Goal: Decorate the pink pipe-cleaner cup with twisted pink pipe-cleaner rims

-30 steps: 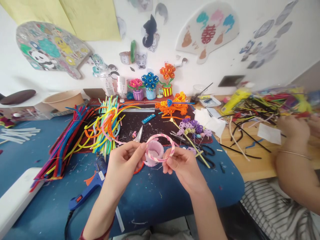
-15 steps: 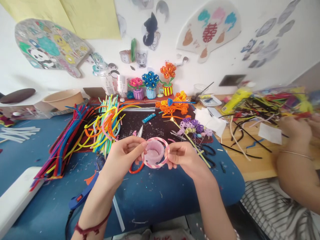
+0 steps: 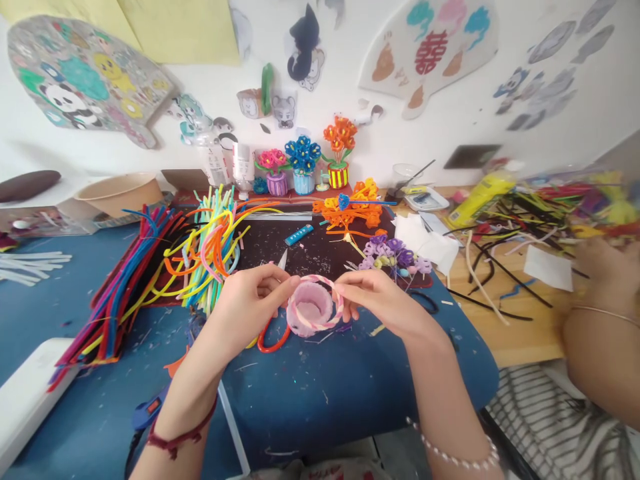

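Both my hands hold a small pink fuzzy cup (image 3: 310, 309) over the blue table (image 3: 325, 393). A pink-and-white twisted pipe cleaner ring (image 3: 336, 295) lies round the cup's rim. My left hand (image 3: 250, 307) pinches the cup's left side with thumb and fingers. On the right, my right hand (image 3: 375, 300) pinches the ring against the rim. A red-handled pair of scissors (image 3: 270, 340) lies just under the cup, partly hidden by my left hand.
A heap of coloured pipe cleaners (image 3: 165, 260) lies left of a black mat (image 3: 305, 250). Orange flowers (image 3: 350, 210) and purple flowers (image 3: 390, 253) sit behind my hands. A blue glue gun (image 3: 150, 410) lies near the front left. Another person's arm (image 3: 605, 347) works at the right.
The striped ring, which stood as a loose loop above the cup, has been pressed down round its rim. My hands drew closer together.
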`<state>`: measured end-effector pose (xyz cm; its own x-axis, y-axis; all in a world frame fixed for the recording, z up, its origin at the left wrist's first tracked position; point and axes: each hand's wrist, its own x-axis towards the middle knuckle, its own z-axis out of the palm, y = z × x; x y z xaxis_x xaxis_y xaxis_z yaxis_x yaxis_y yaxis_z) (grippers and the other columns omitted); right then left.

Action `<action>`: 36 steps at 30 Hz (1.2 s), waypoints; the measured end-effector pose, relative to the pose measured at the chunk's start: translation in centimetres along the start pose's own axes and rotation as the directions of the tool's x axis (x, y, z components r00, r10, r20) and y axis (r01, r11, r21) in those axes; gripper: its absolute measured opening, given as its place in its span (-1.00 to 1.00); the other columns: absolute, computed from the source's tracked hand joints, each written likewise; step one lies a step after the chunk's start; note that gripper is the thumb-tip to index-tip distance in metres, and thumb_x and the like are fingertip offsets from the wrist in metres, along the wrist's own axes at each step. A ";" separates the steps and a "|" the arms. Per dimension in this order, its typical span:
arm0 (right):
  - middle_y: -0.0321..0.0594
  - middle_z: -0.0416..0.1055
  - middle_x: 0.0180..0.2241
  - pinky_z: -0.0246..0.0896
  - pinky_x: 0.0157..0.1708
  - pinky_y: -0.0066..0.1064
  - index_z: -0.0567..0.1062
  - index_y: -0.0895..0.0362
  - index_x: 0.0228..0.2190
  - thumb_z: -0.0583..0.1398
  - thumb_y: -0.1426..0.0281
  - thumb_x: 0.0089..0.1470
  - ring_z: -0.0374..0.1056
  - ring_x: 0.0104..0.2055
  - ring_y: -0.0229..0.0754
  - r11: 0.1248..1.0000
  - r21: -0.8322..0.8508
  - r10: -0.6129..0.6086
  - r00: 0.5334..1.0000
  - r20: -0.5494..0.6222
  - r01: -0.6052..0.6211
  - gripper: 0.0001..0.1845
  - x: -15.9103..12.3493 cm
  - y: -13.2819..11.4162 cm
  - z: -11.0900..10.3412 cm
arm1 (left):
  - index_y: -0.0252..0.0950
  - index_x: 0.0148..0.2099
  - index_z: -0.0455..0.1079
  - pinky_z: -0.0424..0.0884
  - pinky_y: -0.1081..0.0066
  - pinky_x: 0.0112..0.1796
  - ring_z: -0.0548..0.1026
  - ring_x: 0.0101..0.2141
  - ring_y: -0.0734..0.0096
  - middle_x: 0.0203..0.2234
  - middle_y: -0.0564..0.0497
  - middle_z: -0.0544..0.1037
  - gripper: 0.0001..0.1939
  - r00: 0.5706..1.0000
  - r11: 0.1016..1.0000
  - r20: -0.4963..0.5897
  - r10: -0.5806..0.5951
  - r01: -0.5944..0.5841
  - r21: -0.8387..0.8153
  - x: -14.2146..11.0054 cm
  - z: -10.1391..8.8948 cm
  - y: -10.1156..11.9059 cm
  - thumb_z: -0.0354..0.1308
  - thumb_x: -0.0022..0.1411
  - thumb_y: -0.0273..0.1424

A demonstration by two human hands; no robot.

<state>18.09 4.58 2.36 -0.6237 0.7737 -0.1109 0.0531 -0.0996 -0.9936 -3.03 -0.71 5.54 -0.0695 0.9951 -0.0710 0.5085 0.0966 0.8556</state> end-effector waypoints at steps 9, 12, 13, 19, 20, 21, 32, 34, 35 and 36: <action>-0.28 0.44 -0.55 0.14 -0.59 -0.51 0.56 0.17 -0.32 0.25 0.24 0.10 0.33 -0.54 -0.31 0.996 -0.084 -0.032 0.996 -0.084 0.025 -0.76 1.0 0.2 -0.4 | -0.32 -0.49 0.42 0.26 0.58 -0.70 0.35 -0.73 0.56 -0.69 0.06 0.48 -0.75 0.980 0.927 0.138 -0.143 0.181 -0.328 -0.1 0.4 -0.7 0.27 0.03 -0.23; -0.27 0.50 -0.51 0.26 -0.54 -0.47 0.55 0.15 -0.20 0.33 0.31 0.00 0.37 -0.54 -0.29 1.000 -0.024 -0.001 0.994 -0.110 -0.002 -0.70 0.8 0.6 0.1 | -0.33 -0.52 0.40 0.29 0.57 -0.69 0.36 -0.73 0.56 -0.69 0.05 0.49 -0.75 0.983 0.930 0.102 -0.155 0.180 -0.320 -0.1 0.5 -1.0 0.26 0.03 -0.26; -0.27 0.51 -0.50 0.29 -0.52 -0.46 0.55 0.15 -0.20 0.34 0.33 -0.03 0.39 -0.54 -0.28 1.000 -0.014 0.006 0.991 -0.133 -0.008 -0.69 0.7 0.8 0.2 | -0.32 -0.53 0.40 0.28 0.58 -0.70 0.36 -0.74 0.56 -0.70 0.05 0.49 -0.75 0.983 0.938 0.097 -0.158 0.180 -0.297 -0.1 0.5 -1.1 0.25 0.03 -0.25; -0.22 0.51 -0.50 0.36 -0.47 -0.40 0.61 0.18 -0.30 0.35 0.34 -0.06 0.44 -0.51 -0.22 0.992 -0.124 -0.030 0.965 -0.259 -0.003 -0.76 0.9 1.3 0.9 | -0.29 -0.51 0.39 0.19 0.61 -0.72 0.32 -0.76 0.57 -0.77 0.12 0.41 -0.78 0.989 0.990 0.063 -0.131 0.134 -0.047 -0.2 0.3 -1.2 0.17 0.08 -0.27; -0.22 0.51 -0.50 0.36 -0.47 -0.40 0.62 0.18 -0.29 0.35 0.34 -0.05 0.44 -0.51 -0.21 0.988 -0.151 -0.040 0.964 -0.265 -0.001 -0.76 0.9 1.3 0.9 | -0.29 -0.52 0.39 0.18 0.62 -0.72 0.30 -0.76 0.57 -0.78 0.13 0.40 -0.78 0.990 0.992 0.065 -0.124 0.125 -0.009 -0.2 0.3 -1.1 0.17 0.08 -0.27; -0.21 0.50 -0.49 0.36 -0.48 -0.40 0.62 0.17 -0.28 0.34 0.34 -0.04 0.44 -0.51 -0.21 0.985 -0.174 -0.053 0.962 -0.269 0.005 -0.77 1.0 1.4 0.9 | -0.28 -0.52 0.40 0.17 0.62 -0.71 0.29 -0.76 0.57 -0.78 0.13 0.40 -0.78 0.991 0.993 0.063 -0.116 0.115 0.022 -0.2 0.3 -1.1 0.16 0.08 -0.28; -0.21 0.40 -0.38 0.35 -0.48 -0.39 0.66 0.11 -0.30 0.31 0.36 0.01 0.36 -0.53 -0.29 0.972 -0.236 -0.088 0.958 -0.273 0.022 -0.82 0.9 1.5 1.4 | -0.28 -0.57 0.41 0.12 0.59 -0.68 0.25 -0.75 0.56 -0.79 0.12 0.42 -0.81 0.994 0.986 0.059 -0.091 0.082 0.142 0.2 0.5 -1.1 0.11 0.02 -0.33; -0.22 0.39 -0.38 0.33 -0.48 -0.38 0.66 0.12 -0.29 0.28 0.37 0.05 0.34 -0.53 -0.29 0.961 -0.274 -0.112 0.956 -0.272 0.035 -0.82 0.9 1.8 1.4 | -0.28 -0.56 0.41 0.12 0.59 -0.67 0.25 -0.74 0.56 -0.79 0.12 0.42 -0.80 0.994 0.982 0.057 -0.092 0.081 0.169 0.2 0.5 -1.1 0.10 0.04 -0.32; -0.21 0.39 -0.38 0.31 -0.47 -0.38 0.66 0.11 -0.29 0.26 0.37 0.08 0.35 -0.51 -0.28 0.951 -0.305 -0.128 0.953 -0.275 0.040 -0.82 0.9 1.9 1.3 | -0.27 -0.56 0.40 0.13 0.58 -0.67 0.25 -0.75 0.55 -0.79 0.13 0.42 -0.79 0.994 0.980 0.055 -0.091 0.080 0.182 0.2 0.5 -1.1 0.10 0.05 -0.31; -0.21 0.40 -0.38 0.29 -0.45 -0.38 0.65 0.10 -0.27 0.23 0.35 0.11 0.35 -0.48 -0.26 0.939 -0.342 -0.144 0.948 -0.282 0.041 -0.81 0.8 2.0 1.2 | -0.27 -0.57 0.38 0.13 0.58 -0.66 0.25 -0.75 0.55 -0.79 0.13 0.41 -0.78 0.994 0.978 0.056 -0.092 0.079 0.194 0.2 0.5 -1.0 0.10 0.05 -0.30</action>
<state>16.74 4.22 0.26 -0.3792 0.9248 0.0321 0.2908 0.1520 -0.9446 -3.16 -0.65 4.39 -0.0672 0.9817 -0.1779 0.6585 0.1776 0.7313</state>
